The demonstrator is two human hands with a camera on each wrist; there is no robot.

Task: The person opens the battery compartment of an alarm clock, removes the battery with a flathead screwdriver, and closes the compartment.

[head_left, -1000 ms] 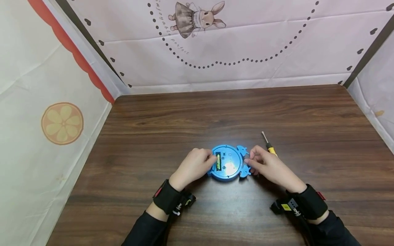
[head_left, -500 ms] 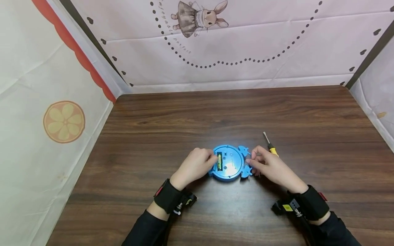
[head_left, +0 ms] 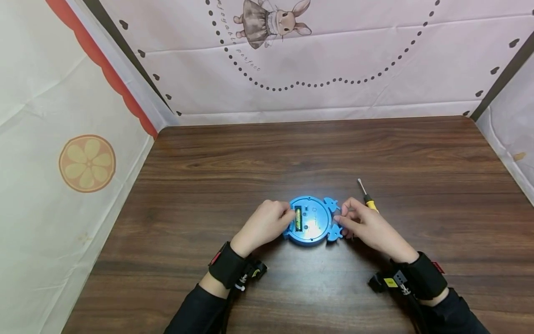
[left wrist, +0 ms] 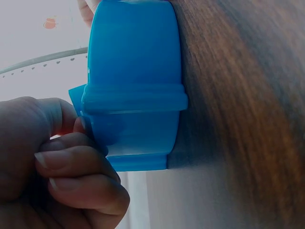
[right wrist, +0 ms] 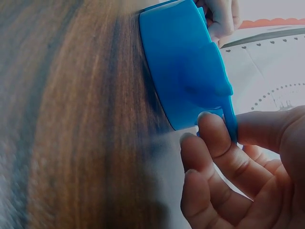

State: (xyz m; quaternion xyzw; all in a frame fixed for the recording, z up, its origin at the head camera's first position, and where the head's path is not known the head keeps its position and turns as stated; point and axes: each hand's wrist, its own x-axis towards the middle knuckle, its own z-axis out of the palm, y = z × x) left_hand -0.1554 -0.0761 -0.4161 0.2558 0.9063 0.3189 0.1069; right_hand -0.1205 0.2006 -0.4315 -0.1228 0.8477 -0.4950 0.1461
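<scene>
A round blue plastic case (head_left: pixel 318 221) lies on the table with its battery side up; two fin-shaped projections stick out at its right. A green battery (head_left: pixel 298 220) sits in the narrow slot near its left edge. My left hand (head_left: pixel 267 223) is at that edge, thumb and index finger pinching a small flat blue piece (left wrist: pixel 76 97) that stands out from the case's face; the fingertips partly hide it. On the opposite side, my right hand (head_left: pixel 362 224) pinches one projection (right wrist: pixel 230 119) between thumb and fingers, the other fingers curled beneath.
Behind my right hand a screwdriver (head_left: pixel 369 201) with a yellow and black handle lies on the brown wooden table (head_left: pixel 233 162). Printed white cloth (head_left: pixel 333 55) hangs along the back and both sides. Each wrist wears a black strap (head_left: pixel 227 266) with a small camera.
Both hands keep their hold on the blue pieces in nearly the same place. The whole head view has shifted slightly; the case and screwdriver look unmoved on the table.
</scene>
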